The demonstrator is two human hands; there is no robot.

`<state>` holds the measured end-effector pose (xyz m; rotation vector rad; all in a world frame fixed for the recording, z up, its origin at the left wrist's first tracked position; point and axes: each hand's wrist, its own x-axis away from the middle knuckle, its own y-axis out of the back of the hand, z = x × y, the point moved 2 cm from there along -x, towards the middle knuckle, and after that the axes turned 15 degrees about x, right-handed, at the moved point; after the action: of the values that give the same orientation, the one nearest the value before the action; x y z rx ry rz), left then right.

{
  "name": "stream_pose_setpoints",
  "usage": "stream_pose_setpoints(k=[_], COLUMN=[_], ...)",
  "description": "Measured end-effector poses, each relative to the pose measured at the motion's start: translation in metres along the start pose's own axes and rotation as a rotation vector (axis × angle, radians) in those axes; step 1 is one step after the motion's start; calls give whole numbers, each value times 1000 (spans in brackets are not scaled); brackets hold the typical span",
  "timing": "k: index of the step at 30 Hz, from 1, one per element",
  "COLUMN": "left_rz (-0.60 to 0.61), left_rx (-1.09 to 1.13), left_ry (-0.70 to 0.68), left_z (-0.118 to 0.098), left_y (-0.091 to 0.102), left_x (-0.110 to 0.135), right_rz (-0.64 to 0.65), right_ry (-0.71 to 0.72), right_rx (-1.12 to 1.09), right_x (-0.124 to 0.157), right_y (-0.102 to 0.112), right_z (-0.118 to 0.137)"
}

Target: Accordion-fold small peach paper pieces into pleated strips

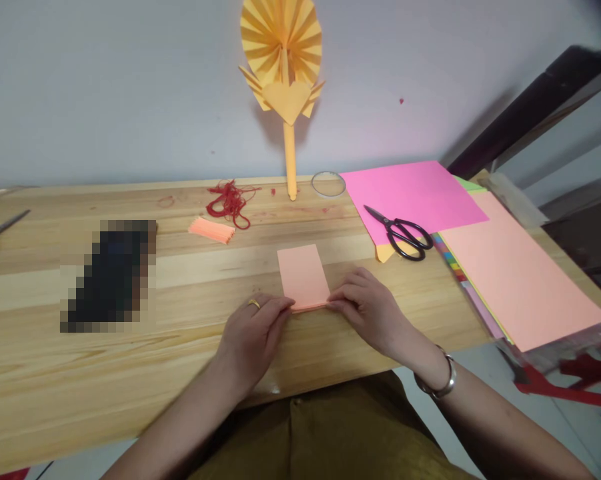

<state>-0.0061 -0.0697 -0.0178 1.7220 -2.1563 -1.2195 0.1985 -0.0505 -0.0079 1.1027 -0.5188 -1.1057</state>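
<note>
A small peach sheet of paper (303,272) lies on the wooden table in front of me, its near edge folded into a narrow strip. My left hand (257,330) pinches the left end of that fold; a gold ring is on one finger. At the right end of the fold, my right hand (365,307) pinches the paper between thumb and fingers, a silver bangle on its wrist. Up and to the left of the sheet rests a pleated peach paper strip (212,230).
Black-handled scissors (407,237) lie on pink paper (415,197) at right, beside stacked peach paper (520,280). Tangled red string (230,202) sits behind the pleated strip. A yellow paper fan (290,157) leans on the wall near a ring (329,184). A blurred dark object (113,277) lies left.
</note>
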Motion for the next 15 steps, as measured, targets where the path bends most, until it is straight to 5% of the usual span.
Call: stream_pose_setpoints(k=[15], left_rz=[-31], left_rx=[16], left_ry=[17], left_z=[-1], left_y=[0], left_x=[-2], right_rz=[155], right_ry=[-151], right_rx=[145], right_x=[-14], right_y=[5], right_z=[7])
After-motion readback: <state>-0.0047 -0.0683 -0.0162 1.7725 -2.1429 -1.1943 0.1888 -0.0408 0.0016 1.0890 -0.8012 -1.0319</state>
